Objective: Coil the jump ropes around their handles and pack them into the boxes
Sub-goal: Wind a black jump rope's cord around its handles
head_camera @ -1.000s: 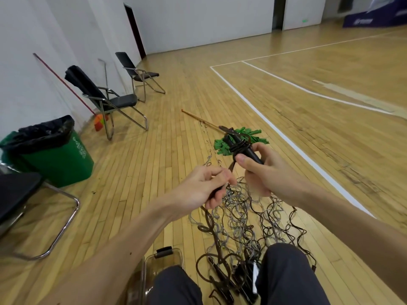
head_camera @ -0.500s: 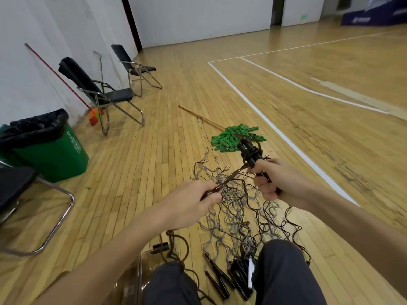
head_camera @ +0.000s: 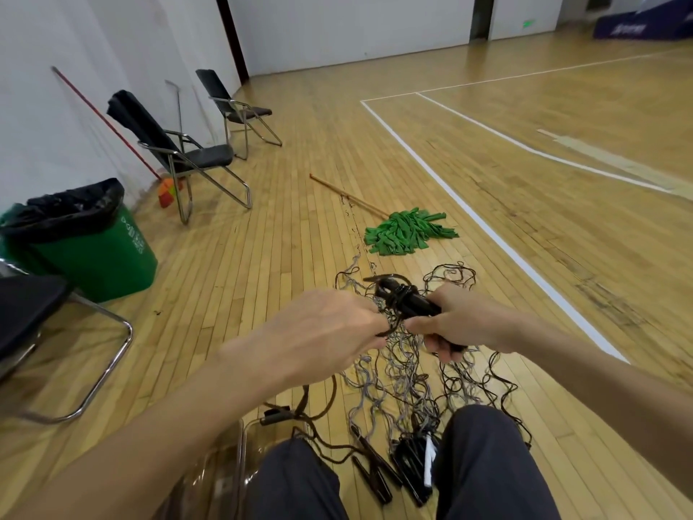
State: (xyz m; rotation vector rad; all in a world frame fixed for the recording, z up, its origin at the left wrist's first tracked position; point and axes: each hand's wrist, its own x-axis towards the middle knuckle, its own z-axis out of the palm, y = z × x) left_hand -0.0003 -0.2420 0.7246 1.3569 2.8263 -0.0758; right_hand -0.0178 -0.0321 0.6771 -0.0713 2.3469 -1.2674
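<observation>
Two hands meet low over the wooden floor (head_camera: 262, 294). The right hand (head_camera: 463, 326) is curled round a pair of black handles (head_camera: 425, 307), whose far end sticks out toward the left and carries several turns of dark rope (head_camera: 399, 295). The left hand (head_camera: 322, 328) sits just beside it, fingertips pinching a strand of that rope (how the fingers lie is hidden behind the knuckles). Below both hands a loose tangle of ropes (head_camera: 405, 377), grey and black, sprawls on the boards and runs down between the person's knees, where more handles (head_camera: 412, 471) lie. A clear box (head_camera: 225, 467) with a black latch stands by the left knee. Farther off are a green mop (head_camera: 408, 230), a green bin (head_camera: 97, 253) and a folding chair (head_camera: 187, 155).
</observation>
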